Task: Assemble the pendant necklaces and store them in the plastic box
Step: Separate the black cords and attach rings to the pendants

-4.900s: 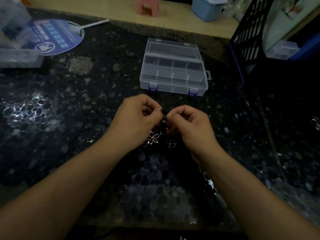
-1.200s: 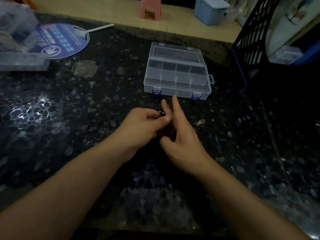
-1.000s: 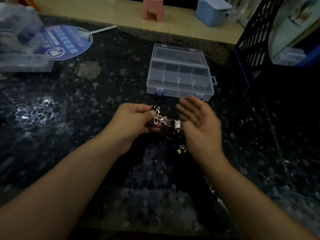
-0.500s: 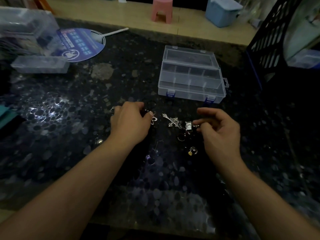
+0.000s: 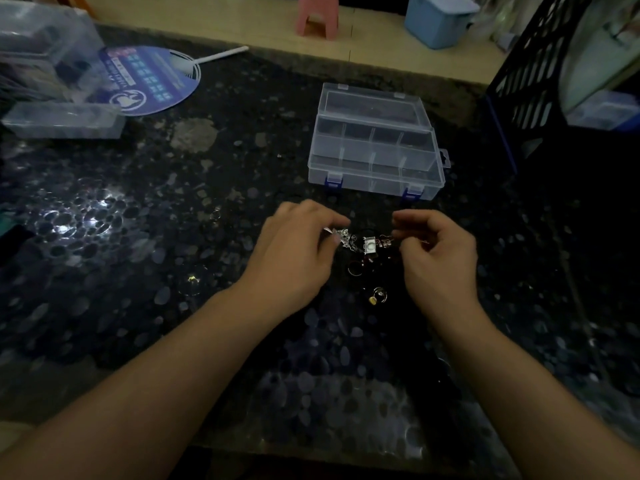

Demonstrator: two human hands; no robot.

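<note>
Both hands, left hand (image 5: 298, 251) and right hand (image 5: 438, 258), pinch small silver metal pendants (image 5: 360, 242) over the dark speckled stone desk (image 5: 138, 237), near the clear plastic box (image 5: 375, 143).

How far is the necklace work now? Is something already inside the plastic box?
Nothing looks stored: the plastic box lies open and its compartments appear empty. In hand: the left hand pinches a silver pendant, while the right hand pinches small pieces beside the square charm. Left: the loose ring and the other parts on the counter, then storing.
</note>
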